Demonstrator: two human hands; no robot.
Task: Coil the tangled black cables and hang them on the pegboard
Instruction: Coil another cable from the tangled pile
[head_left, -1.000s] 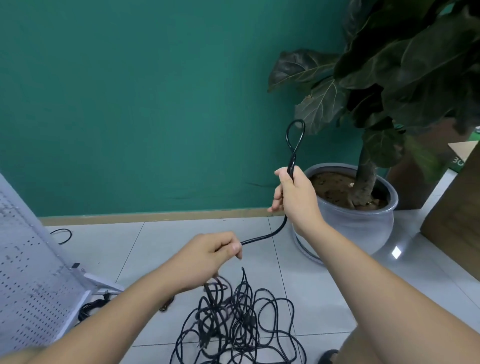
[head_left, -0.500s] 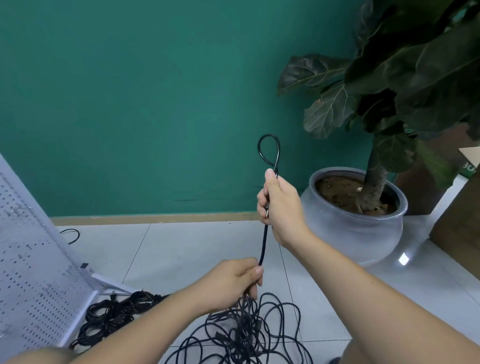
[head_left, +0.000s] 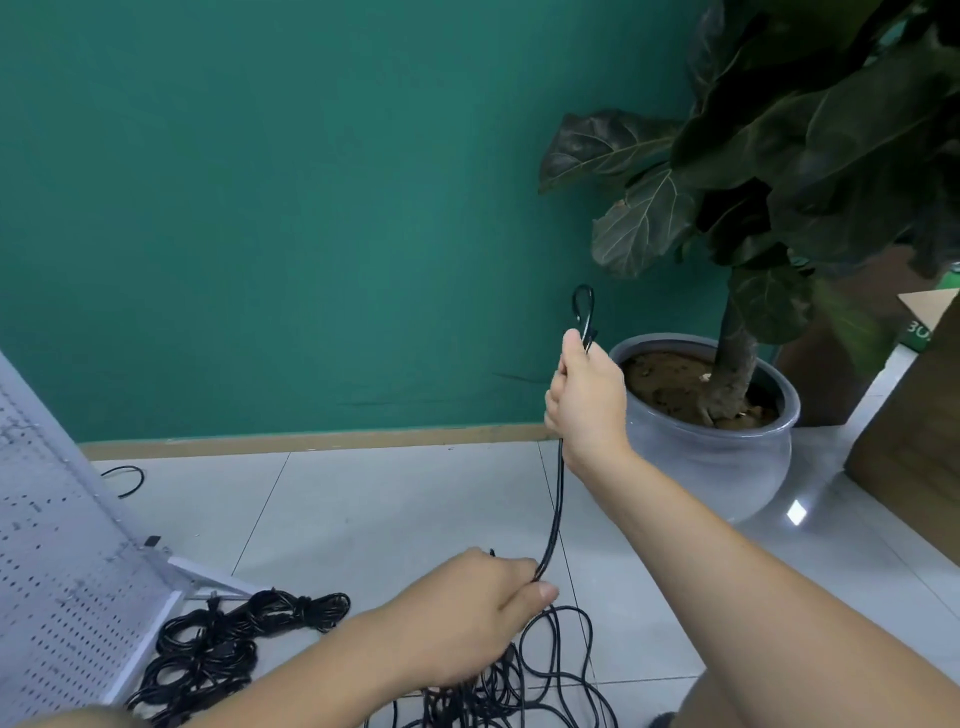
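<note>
Right hand (head_left: 587, 400): raised, fingers curled tight round a black cable (head_left: 557, 499), thumb lying up along it. A small loop (head_left: 583, 312) of the same cable stands up out of the fist, in front of the green wall (head_left: 311, 208).

Below the fist the cable drops nearly straight and looks taut. It ends at the left hand (head_left: 467, 618), which is lower and nearer to the camera. The left hand pinches the cable between the thumb and curled fingers.

Tangled pile (head_left: 550, 675) of black cable: on the tiled floor (head_left: 389, 509) at its near edge, directly under the left hand. The loops are loose and overlapping. The held cable runs down into it, but the strand cannot be followed behind the hand.

Left edge of floor: a white pegboard (head_left: 57, 571) stands tilted, with a white foot (head_left: 208, 574) at its base. Several coiled bundles (head_left: 228, 639) of black cable lie on the floor just beside its lower edge, touching one another.

Far left, near the baseboard (head_left: 311, 441): a short curve of black wire (head_left: 127, 478) shows from behind the pegboard.

Far right corner of floor: a round grey pot (head_left: 727, 462) holds soil and a large-leaved plant (head_left: 805, 156), close to the wall. The right hand is in front of the pot's left rim. A brown wooden panel (head_left: 919, 441) stands right of the pot, cut off by the frame.
</note>
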